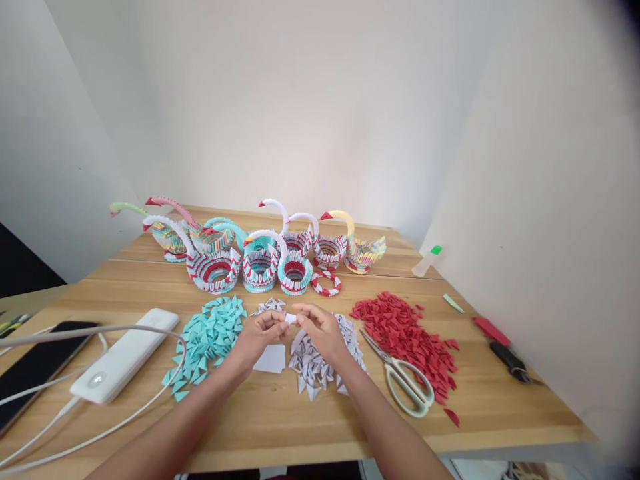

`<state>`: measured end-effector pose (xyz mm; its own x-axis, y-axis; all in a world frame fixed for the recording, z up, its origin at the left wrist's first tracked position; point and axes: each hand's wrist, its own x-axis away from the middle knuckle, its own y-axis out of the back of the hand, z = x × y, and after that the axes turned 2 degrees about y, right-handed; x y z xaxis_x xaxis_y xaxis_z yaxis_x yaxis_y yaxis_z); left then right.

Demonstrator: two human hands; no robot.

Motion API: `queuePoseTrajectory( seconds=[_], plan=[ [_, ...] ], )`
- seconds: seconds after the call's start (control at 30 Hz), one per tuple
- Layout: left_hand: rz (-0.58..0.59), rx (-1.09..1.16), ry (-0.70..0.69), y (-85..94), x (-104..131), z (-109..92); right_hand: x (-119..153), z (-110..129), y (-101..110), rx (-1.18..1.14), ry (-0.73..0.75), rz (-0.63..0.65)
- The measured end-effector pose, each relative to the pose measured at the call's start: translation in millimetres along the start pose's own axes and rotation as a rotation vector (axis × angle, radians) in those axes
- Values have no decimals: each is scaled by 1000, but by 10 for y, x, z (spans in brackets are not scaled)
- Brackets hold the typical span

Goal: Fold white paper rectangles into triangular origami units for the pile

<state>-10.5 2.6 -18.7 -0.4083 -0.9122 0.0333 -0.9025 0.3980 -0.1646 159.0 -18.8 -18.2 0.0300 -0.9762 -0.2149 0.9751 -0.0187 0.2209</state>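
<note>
A small white piece of paper point(290, 319) is pinched between the fingertips of my left hand point(259, 335) and my right hand point(321, 331). Both hands are closed on it above the middle of the table. Beneath them lie white paper sheets point(271, 359), with a small pile of pale folded pieces point(270, 306) just behind. A larger pile of white-grey folded triangles point(311, 365) is partly hidden by my right hand. Turquoise triangles point(213, 333) are heaped left of my left hand, and red triangles point(400, 333) are spread to the right.
Several paper swans point(214, 270) and a red-and-white ring point(327, 283) stand at the back. Scissors point(407, 383) lie at right. A power bank point(125, 357), a phone point(43, 363) and cables occupy the left. A glue bottle point(427, 262) and black-handled tool point(509, 361) are far right.
</note>
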Motion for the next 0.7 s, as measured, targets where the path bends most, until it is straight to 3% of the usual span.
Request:
queuePoseTrajectory(
  seconds=[0.23, 0.47, 0.7],
  plan=[
    [-35, 0, -2, -17, 5, 20, -18, -26, -8, -16, -23, 152],
    [38, -14, 15, -25, 10, 29, 19, 66, -13, 274, 141, 43],
    [-65, -209, -134, 22, -15, 30, -10, 2, -31, -68, 27, 72]
  ],
)
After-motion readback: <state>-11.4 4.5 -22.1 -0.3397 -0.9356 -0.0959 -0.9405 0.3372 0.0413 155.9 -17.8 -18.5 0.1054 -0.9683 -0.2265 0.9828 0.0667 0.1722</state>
